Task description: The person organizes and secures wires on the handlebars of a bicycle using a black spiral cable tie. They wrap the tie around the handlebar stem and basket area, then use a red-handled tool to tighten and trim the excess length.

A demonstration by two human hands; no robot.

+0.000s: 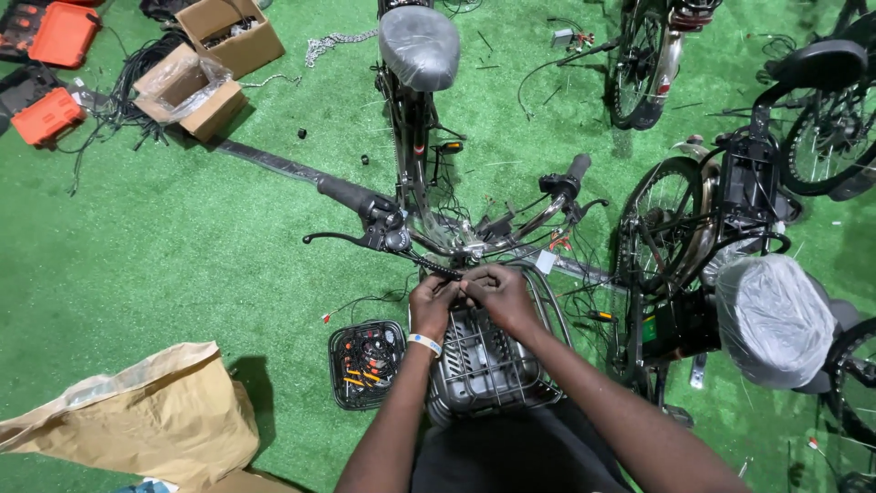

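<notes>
A bicycle stands in front of me with its handlebar (474, 239) across the view and a plastic-wrapped saddle (419, 46) beyond. My left hand (432, 306) and my right hand (497, 294) meet just below the handlebar, above a grey wire front basket (484, 365). Both hands pinch a bundle of black cables (436, 267) that runs along the handlebar. The left wrist wears a pale band. What the fingertips grip beyond the cables is hidden.
A small black wire basket (367, 362) with tools and wires lies on the green turf to the left. A brown paper bag (137, 420) is at lower left. Cardboard boxes (187, 91) and orange cases (62, 33) sit far left. More bicycles (730, 228) crowd the right.
</notes>
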